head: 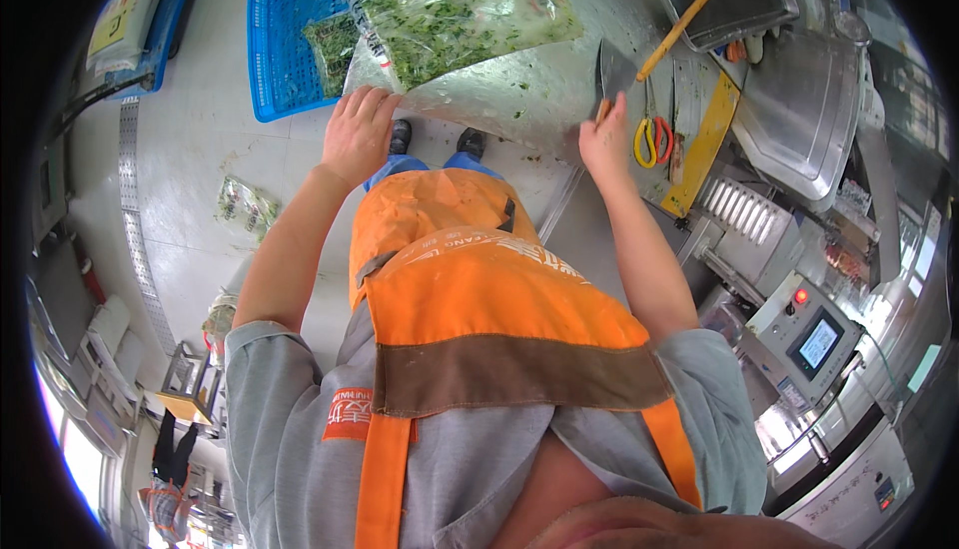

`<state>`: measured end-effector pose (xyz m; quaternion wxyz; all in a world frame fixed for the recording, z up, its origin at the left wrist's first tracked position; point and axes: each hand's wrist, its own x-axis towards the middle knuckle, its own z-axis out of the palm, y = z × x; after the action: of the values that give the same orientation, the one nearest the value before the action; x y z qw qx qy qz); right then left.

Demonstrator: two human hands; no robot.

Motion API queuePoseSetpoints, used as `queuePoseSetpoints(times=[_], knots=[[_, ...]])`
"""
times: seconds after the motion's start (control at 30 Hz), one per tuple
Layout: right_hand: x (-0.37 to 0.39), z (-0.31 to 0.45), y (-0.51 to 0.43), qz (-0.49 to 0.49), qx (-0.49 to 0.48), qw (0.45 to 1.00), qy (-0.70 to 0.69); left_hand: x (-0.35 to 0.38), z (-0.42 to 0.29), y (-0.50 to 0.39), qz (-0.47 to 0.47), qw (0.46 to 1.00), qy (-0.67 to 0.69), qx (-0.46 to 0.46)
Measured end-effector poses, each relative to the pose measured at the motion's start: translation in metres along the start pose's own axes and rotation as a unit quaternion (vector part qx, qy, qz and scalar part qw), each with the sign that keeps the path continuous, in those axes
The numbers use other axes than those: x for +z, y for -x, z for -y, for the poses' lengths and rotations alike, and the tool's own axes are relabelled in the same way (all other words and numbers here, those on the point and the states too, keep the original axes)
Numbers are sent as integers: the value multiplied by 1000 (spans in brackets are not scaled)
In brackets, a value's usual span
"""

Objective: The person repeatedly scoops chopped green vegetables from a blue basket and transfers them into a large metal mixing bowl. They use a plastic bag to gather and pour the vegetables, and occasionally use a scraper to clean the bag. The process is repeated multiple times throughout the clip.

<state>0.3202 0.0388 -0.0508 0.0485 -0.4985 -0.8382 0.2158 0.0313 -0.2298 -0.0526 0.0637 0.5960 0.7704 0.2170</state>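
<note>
A large clear plastic bag of chopped green leaves [464, 13] lies flat on a stainless steel worktable [487, 99]. My left hand [359, 133] rests at the table's near left edge, fingers by the bag's lower corner; whether it grips anything is hidden. My right hand [608, 137] is closed round the wooden handle of a broad metal scraper [617, 69], its blade pointing away from me. Just right of that hand lie scissors with yellow and red handles [653, 142]. A smaller bag of greens [332, 51] sits in a blue plastic basket [270, 92] beyond my left hand.
A wooden-handled tool [682, 24] leans across a metal tray [719, 2]. A yellow strip [700, 148] borders the table's right side. Another bag of greens [246, 208] lies on the floor at left. A control box [805, 339] stands at right; a person [166, 496] is far off at lower left.
</note>
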Motion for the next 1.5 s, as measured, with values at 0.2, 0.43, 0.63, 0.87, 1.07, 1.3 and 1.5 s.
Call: queuePoseSetpoints(times=[0.2,0.43,0.63,0.87,1.07,1.3,1.5], knots=[[-36,7,85,42,-105,986,-123,2,3,20,-30,997,-16,-62],[-45,116,-21,181,-381,902,88,9,11,5,-37,998,-5,42],[-49,199,-97,263,-598,671,352,19,38,-2,-5,997,13,81],[-15,235,-124,299,-626,615,375,18,41,-5,-3,994,8,108],[-19,243,-115,339,-571,625,411,30,40,-6,-21,994,19,101],[-14,250,-103,335,-562,634,412,28,42,-10,5,995,12,102],[-23,257,-100,375,-505,639,443,24,43,-10,60,995,-10,85]])
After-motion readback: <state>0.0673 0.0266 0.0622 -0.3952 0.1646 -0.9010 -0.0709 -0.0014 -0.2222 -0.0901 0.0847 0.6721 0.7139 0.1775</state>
